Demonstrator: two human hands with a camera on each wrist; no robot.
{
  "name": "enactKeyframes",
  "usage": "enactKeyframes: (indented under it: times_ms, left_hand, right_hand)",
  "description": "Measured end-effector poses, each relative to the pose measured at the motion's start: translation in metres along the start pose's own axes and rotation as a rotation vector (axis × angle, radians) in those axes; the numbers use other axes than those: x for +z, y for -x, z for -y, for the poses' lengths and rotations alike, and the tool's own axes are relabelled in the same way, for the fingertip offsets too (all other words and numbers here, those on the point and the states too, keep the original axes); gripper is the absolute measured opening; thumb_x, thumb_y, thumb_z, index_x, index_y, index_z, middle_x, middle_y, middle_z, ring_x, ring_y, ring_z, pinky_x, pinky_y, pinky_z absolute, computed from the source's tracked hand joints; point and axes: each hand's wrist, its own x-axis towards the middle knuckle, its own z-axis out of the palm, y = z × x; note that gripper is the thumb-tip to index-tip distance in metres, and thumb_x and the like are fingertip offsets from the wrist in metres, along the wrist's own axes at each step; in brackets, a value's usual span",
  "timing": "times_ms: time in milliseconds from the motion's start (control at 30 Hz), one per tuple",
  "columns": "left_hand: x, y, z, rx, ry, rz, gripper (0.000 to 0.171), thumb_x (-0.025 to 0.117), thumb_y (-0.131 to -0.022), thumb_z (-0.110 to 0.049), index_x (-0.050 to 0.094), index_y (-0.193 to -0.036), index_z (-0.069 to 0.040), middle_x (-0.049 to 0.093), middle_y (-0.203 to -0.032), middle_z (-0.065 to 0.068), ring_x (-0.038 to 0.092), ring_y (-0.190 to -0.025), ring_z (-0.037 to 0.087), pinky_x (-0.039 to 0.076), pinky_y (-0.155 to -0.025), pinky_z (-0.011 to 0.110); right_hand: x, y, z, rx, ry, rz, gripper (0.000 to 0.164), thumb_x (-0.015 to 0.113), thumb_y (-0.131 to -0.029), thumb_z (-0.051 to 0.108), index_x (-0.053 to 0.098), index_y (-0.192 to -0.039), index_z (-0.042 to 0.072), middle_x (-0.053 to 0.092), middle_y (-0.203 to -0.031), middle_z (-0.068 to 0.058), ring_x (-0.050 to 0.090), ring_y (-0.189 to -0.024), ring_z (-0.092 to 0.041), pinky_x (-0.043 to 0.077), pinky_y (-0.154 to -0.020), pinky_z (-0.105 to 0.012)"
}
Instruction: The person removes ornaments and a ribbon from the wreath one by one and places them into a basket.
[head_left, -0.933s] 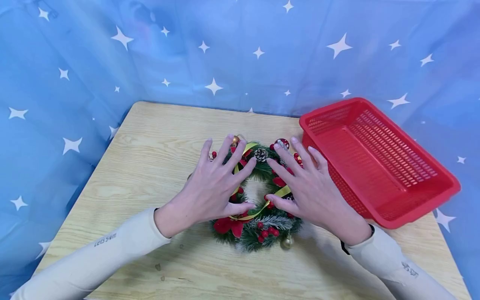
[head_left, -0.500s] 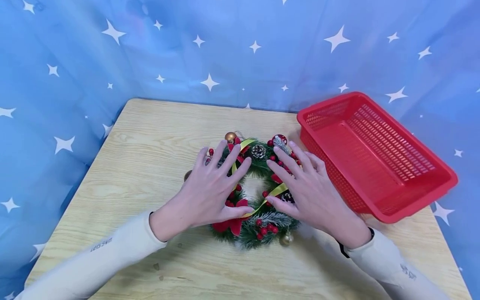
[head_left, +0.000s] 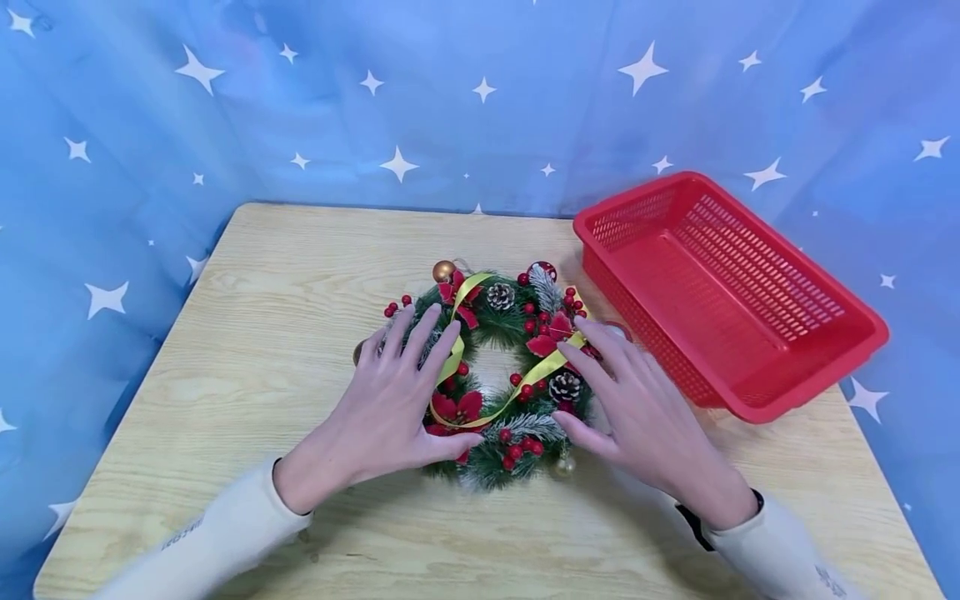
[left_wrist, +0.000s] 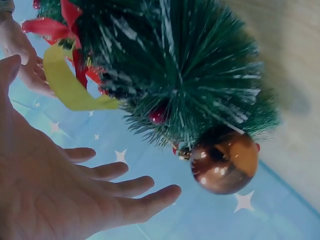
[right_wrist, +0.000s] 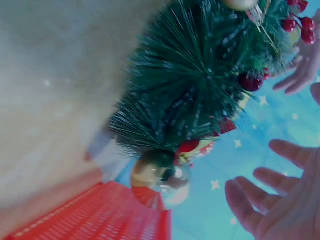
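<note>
A Christmas wreath (head_left: 501,321) of green sprigs lies on the table, with red poinsettias (head_left: 459,408), berries, pinecones (head_left: 564,387) and shiny balls. A yellow ribbon (head_left: 545,365) curves loosely across its middle. Over the wreath's left side my left hand (head_left: 382,408) is spread, palm down, fingers extended and holding nothing. On the other side my right hand (head_left: 637,408) spreads the same way over the right edge. The left wrist view shows a gap between palm and sprigs, with a copper ball (left_wrist: 225,160) hanging beside the fingers. A gold ball (right_wrist: 160,177) hangs low in the right wrist view.
A red plastic basket (head_left: 817,387) with slotted sides stands at the back right, just beyond my right hand. The wooden table (head_left: 285,283) meets a blue curtain (head_left: 337,108) with white stars behind it.
Both hands have drawn apart and back toward me, baring more of the wreath and ribbon. The head view has shifted slightly; the wreath and basket appear to keep their places.
</note>
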Motion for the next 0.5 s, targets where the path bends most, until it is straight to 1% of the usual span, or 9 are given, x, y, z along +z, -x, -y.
enactKeyframes:
  times_ms: [133,200,300,400,467,500]
  left_hand:
    - [0.007,0.004,0.0,-0.015,0.023,-0.006,0.13,0.064,-0.08,-0.093,0.032,-0.171,-0.007,0.029,-0.174,0.023,0.022,-0.159,0.053,0.038,-0.11,0.076]
    - [0.01,0.006,-0.001,-0.025,0.034,-0.018,0.13,0.065,-0.08,-0.092,0.031,-0.171,-0.006,0.029,-0.174,0.024,0.021,-0.16,0.051,0.038,-0.109,0.076]
    - [0.015,0.008,-0.002,-0.041,0.042,-0.057,0.129,0.067,-0.08,-0.09,0.033,-0.169,-0.004,0.032,-0.171,0.026,0.022,-0.16,0.051,0.038,-0.108,0.076]
    - [0.02,0.011,-0.002,-0.052,0.043,-0.102,0.127,0.067,-0.081,-0.09,0.036,-0.167,-0.002,0.036,-0.168,0.029,0.027,-0.157,0.053,0.038,-0.108,0.076]
    - [0.023,0.012,-0.002,-0.056,0.044,-0.125,0.126,0.065,-0.081,-0.09,0.038,-0.165,0.0,0.037,-0.166,0.03,0.03,-0.155,0.054,0.037,-0.109,0.076]
    - [0.025,0.013,-0.002,-0.057,0.045,-0.134,0.125,0.064,-0.081,-0.09,0.039,-0.164,0.0,0.038,-0.165,0.03,0.031,-0.154,0.055,0.036,-0.109,0.076]
  right_hand:
    - [0.005,0.015,-0.001,0.042,-0.018,-0.004,0.088,0.041,-0.105,0.076,0.056,-0.158,0.009,0.037,-0.173,-0.015,0.05,-0.143,-0.042,0.048,-0.107,-0.068]
    - [0.007,0.021,-0.001,0.059,-0.023,-0.004,0.088,0.042,-0.104,0.077,0.056,-0.158,0.009,0.036,-0.173,-0.015,0.05,-0.143,-0.042,0.047,-0.108,-0.068]
    - [0.012,0.027,-0.002,0.074,-0.036,0.002,0.087,0.05,-0.102,0.075,0.054,-0.159,0.009,0.035,-0.174,-0.013,0.048,-0.146,-0.042,0.046,-0.109,-0.069]
    - [0.016,0.031,-0.002,0.082,-0.067,0.001,0.085,0.06,-0.099,0.068,0.053,-0.16,0.009,0.037,-0.173,-0.015,0.047,-0.148,-0.041,0.045,-0.111,-0.069]
    - [0.019,0.035,-0.002,0.09,-0.091,-0.01,0.084,0.064,-0.098,0.066,0.054,-0.159,0.008,0.041,-0.169,-0.017,0.047,-0.148,-0.04,0.046,-0.11,-0.068]
    - [0.02,0.037,-0.001,0.095,-0.099,-0.015,0.084,0.063,-0.099,0.066,0.054,-0.158,0.007,0.044,-0.167,-0.018,0.048,-0.147,-0.04,0.047,-0.109,-0.068]
